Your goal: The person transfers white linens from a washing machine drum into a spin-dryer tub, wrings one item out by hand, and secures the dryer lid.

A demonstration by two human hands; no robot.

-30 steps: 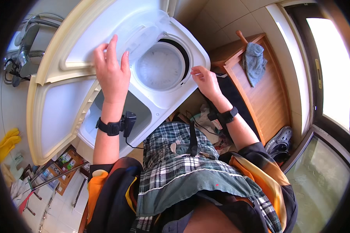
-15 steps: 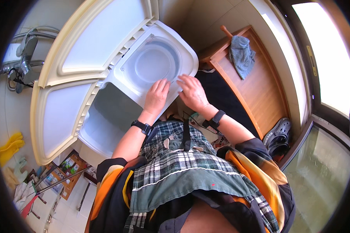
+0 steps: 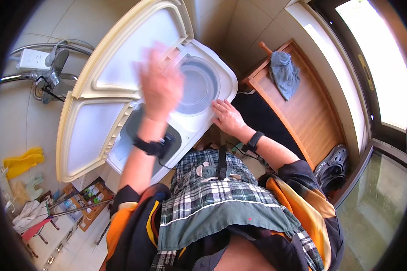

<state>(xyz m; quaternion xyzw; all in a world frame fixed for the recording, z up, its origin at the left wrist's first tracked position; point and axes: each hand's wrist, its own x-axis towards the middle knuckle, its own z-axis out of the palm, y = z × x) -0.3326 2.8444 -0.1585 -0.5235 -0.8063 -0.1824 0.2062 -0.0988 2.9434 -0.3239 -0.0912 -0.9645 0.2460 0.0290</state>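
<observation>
A white twin-tub washing machine (image 3: 190, 119) stands before me with both of its lids up. Its round spin tub (image 3: 196, 83) is at the far right, and the larger wash tub (image 3: 122, 149) lies nearer on the left. My left hand (image 3: 160, 86) is raised in front of the spin-side lid (image 3: 140, 40), smeared by motion, so its fingers do not show clearly. With fingers laid out flat, my right hand (image 3: 228, 117) rests on the machine's right rim beside the spin tub and holds nothing. The wash-side lid (image 3: 92, 131) leans open at left.
A wooden tray-like surface (image 3: 312, 113) at right bears a grey cloth (image 3: 284, 74) and a dark clog (image 3: 332, 165). At left are a wall tap (image 3: 54, 81), a white socket (image 3: 33, 58) and yellow rubber gloves (image 3: 22, 162). A window (image 3: 380, 67) is at far right.
My left hand has lifted off the machine's front edge and moved up and left toward the lid. My right hand has lowered onto the rim. The view has shifted slightly.
</observation>
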